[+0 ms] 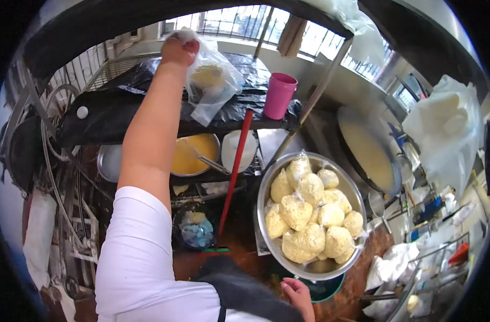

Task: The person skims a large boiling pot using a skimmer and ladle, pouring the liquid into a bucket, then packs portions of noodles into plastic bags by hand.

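My left hand (181,48) is stretched far forward over the black-covered shelf, its fingers closed on a clear plastic bag (215,78). Something pale yellow shows inside the bag, which rests on the black plastic. Low in the view, my right hand (297,292) is near the bottom rim of a large metal bowl (263,214), its fingers partly bent and apart with nothing seen in them. Several knotted clear bags of yellowish crumbly food (304,239) fill the bowl. To the right of the held bag stands a pink cup (280,96).
Below the shelf are a pan of yellow liquid (199,155) and a white container (239,152). A red pole (236,172) slants down to the floor. At the right are a big pan of pale liquid (368,153) and hanging plastic bags (443,126).
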The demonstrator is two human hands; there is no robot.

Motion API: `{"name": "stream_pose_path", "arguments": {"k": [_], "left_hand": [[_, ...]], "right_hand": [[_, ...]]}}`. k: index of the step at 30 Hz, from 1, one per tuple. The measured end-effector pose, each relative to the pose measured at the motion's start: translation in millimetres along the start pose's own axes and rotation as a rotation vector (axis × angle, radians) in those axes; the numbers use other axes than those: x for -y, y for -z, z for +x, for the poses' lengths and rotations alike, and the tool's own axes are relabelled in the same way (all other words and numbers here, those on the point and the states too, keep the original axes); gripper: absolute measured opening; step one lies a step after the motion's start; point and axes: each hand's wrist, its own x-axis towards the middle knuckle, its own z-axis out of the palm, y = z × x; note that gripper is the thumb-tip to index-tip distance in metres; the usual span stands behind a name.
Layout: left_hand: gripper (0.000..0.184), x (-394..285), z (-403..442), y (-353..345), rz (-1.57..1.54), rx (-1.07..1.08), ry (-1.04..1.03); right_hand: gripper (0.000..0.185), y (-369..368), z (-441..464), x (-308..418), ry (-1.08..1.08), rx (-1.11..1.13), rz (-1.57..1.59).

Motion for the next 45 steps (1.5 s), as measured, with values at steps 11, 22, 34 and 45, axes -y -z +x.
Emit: {"name": "stream_pose_path", "arguments": {"k": [11, 22, 34, 45], "left_hand": [[0.021, -55.3, -112.7, 0.8, 0.055, 0.371, -0.052], [0.035, -110.1, -168.3, -62.4, 0.480, 1.005, 0.044], [0.037, -88.8, -267.3, -105.2, 0.579, 0.706, -0.373], [0.038, 17.0, -373.8, -127.5, 0.476, 0.704, -0.310]], "right_hand": [[0.028, -17.7, 8.0, 27.8, -0.041, 0.057, 0.006], [0.037, -37.3, 34.9, 57.8, 0.086, 0.209, -0.146], [0.038, -8.3, 64.9, 70.7, 0.196, 0.146, -0.340], [0.042, 180.5, 120.9, 45.9, 0.449, -0.635, -0.445]]}}
